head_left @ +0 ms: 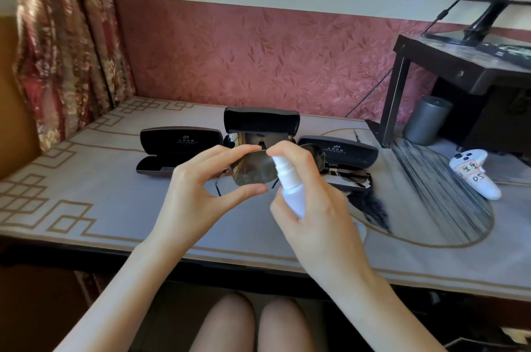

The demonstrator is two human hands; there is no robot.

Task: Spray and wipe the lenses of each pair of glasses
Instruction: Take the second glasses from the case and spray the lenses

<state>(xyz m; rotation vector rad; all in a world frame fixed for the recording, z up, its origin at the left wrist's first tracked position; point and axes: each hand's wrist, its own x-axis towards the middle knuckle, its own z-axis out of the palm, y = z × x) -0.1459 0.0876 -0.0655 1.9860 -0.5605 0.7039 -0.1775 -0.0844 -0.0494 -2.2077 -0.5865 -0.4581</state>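
Two hands: left [198, 193] pinches sunglasses [254, 169], right [313, 225] seemingly pumps bottle [290, 185].

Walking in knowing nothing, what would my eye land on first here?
First, the two hands at centre: the left hand pinches dark sunglasses around one lens, while the right hand grips a small white spray bottle held close to that lens. Behind them, open black glasses cases stand in a row on the table, and a white controller with a handwritten label lies at the right.
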